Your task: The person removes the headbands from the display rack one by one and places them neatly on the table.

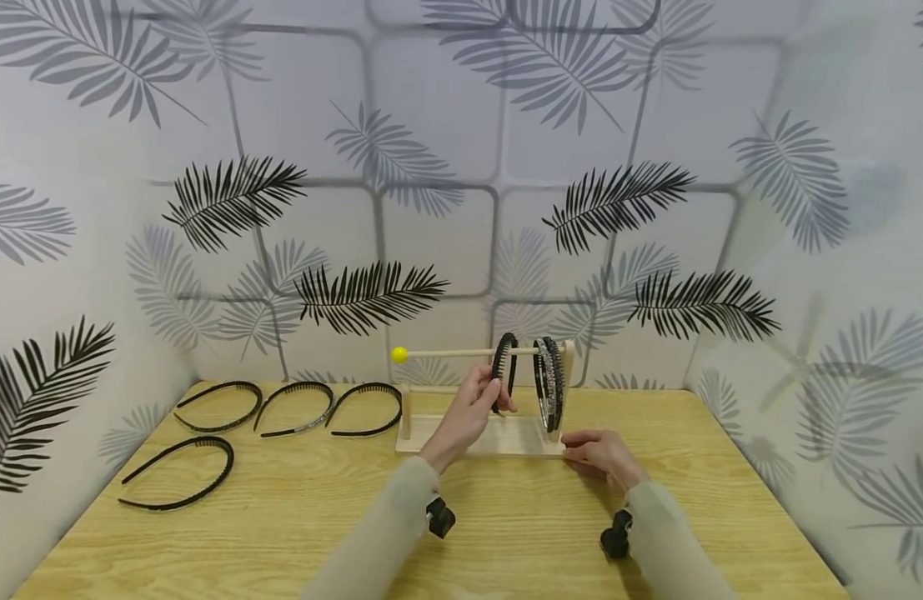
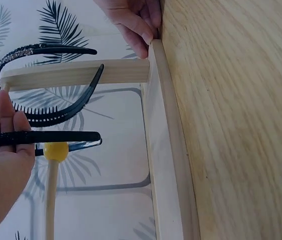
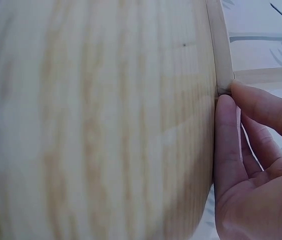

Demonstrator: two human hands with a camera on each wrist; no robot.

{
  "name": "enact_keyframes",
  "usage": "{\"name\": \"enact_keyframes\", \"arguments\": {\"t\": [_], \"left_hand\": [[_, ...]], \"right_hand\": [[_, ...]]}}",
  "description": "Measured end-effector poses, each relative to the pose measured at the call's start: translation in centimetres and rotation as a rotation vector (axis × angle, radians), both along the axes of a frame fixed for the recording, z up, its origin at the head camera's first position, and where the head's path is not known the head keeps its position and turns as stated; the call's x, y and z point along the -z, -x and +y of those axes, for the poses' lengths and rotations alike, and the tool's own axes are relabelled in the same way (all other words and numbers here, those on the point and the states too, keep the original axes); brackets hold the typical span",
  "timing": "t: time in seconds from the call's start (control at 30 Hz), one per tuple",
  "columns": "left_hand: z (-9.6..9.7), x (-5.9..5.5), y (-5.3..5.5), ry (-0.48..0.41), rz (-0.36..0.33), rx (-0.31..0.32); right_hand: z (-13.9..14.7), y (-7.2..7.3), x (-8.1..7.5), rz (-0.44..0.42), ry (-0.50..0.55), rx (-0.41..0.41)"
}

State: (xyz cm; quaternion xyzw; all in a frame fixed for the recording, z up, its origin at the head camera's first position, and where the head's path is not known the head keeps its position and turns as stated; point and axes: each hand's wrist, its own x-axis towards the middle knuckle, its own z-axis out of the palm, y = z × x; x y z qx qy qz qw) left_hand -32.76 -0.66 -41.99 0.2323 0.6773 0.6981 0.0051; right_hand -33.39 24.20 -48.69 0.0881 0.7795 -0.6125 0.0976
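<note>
My left hand point(image 1: 467, 410) grips a black toothed headband point(image 1: 499, 367), which hangs around the upper rod of a wooden headband stand point(image 1: 476, 440). In the left wrist view this headband point(image 2: 65, 136) crosses the fingers, its tip pointing past the yellow ball point(image 2: 56, 151) on the rod's end. To its right, several headbands point(image 1: 548, 383), some sparkly, hang bunched by the stand's right upright point(image 1: 569, 362). My right hand point(image 1: 599, 454) pinches the right end of the stand's base, thumb and fingertip at its corner point(image 3: 224, 89) in the right wrist view.
On the left of the wooden table point(image 1: 296, 517) lie several more black headbands, one point(image 1: 224, 479) nearer the front and one point(image 1: 311, 425) with a silvery section. A lower rod point(image 1: 434, 389) runs beneath the upper one. Leaf-patterned walls point(image 1: 446, 125) stand behind and at both sides.
</note>
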Motion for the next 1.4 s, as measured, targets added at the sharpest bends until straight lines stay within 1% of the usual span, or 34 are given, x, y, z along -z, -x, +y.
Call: {"name": "enact_keyframes", "arguments": {"t": [0.1, 0.13, 0.33, 0.43, 0.57, 0.67, 0.77, 1.03, 1.1, 1.2, 1.4], "left_hand": [[-0.6, 0.2, -0.1, 0.018, 0.005, -0.003], [-0.8, 0.2, -0.1, 0.012, 0.002, -0.001], [-1.6, 0.4, 0.2, -0.084, -0.019, 0.009], [-1.8, 0.4, 0.3, -0.101, -0.015, 0.011], [-2.0, 0.5, 0.3, -0.085, -0.016, 0.002], [-2.1, 0.6, 0.2, -0.069, -0.039, -0.01], [-2.2, 0.6, 0.1, -0.056, -0.047, -0.016], [-2.8, 0.5, -0.2, -0.052, -0.035, 0.015], [-3.1, 0.5, -0.2, -0.038, -0.026, 0.007], [-3.7, 0.4, -0.3, -0.021, -0.028, -0.008], [-5.2, 0.0, -0.3, -0.015, -0.014, -0.048]], "right_hand": [[0.0, 0.1, 0.0, -0.008, -0.002, 0.005], [0.0, 0.1, 0.0, -0.012, -0.002, 0.005], [0.0, 0.4, -0.2, -0.019, -0.011, 0.01], [0.1, 0.4, -0.4, -0.015, -0.007, 0.012], [0.2, 0.2, -0.3, -0.006, 0.001, 0.005], [0.2, 0.0, 0.0, -0.005, -0.005, 0.004], [0.2, 0.0, 0.3, -0.004, -0.013, 0.008], [0.3, -0.1, 0.3, -0.003, -0.025, 0.009], [0.2, -0.2, 0.3, 0.0, -0.029, 0.006], [0.2, -0.3, 0.2, 0.0, -0.028, 0.004], [0.0, -0.2, 0.0, -0.006, -0.016, 0.006]]}}
